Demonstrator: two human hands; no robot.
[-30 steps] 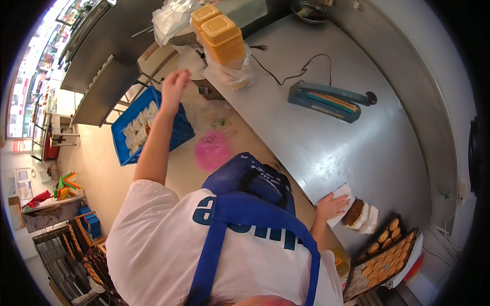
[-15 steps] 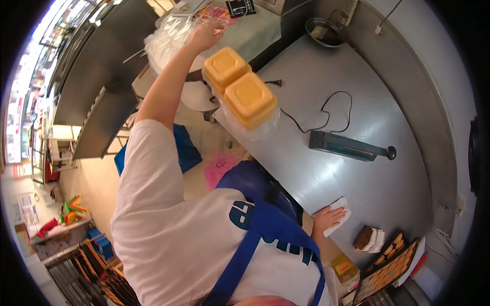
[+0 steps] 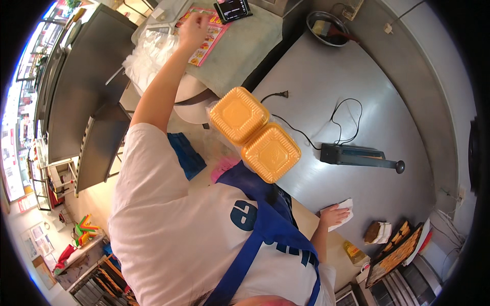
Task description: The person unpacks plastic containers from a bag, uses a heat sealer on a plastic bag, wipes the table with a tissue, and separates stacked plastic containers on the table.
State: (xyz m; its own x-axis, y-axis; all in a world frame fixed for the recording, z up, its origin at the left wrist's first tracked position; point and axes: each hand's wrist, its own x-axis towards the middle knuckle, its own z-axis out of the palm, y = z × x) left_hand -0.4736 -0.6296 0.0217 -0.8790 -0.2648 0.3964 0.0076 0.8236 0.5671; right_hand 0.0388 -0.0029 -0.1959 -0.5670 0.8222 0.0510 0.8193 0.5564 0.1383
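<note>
My left hand (image 3: 193, 31) is stretched out to the far left, fingers curled, over a red and yellow printed flyer (image 3: 205, 48). What its fingers hold, if anything, I cannot make out. Crumpled clear plastic bags (image 3: 150, 58) lie beside that wrist. At the near right, my right hand (image 3: 333, 216) rests with flat fingers on a folded white cloth (image 3: 346, 215) on the metal worktop (image 3: 306, 188). Between my arms, two stacks of yellow lidded containers (image 3: 240, 115) in clear plastic stand high near the worktop's edge, hiding what is under them.
A grey heat sealer (image 3: 360, 155) with a black cord lies on the worktop. Behind are a metal bowl (image 3: 326, 29) with a brush and a phone on a stand (image 3: 233, 9). At the near right are a cake piece (image 3: 377, 232), trays of baked goods (image 3: 393, 257) and an oil bottle (image 3: 353, 252).
My left hand has shifted left and away, and more of the flyer shows. The containers appear nearer and lower in the picture as the view shifts. My right hand stays on the cloth.
</note>
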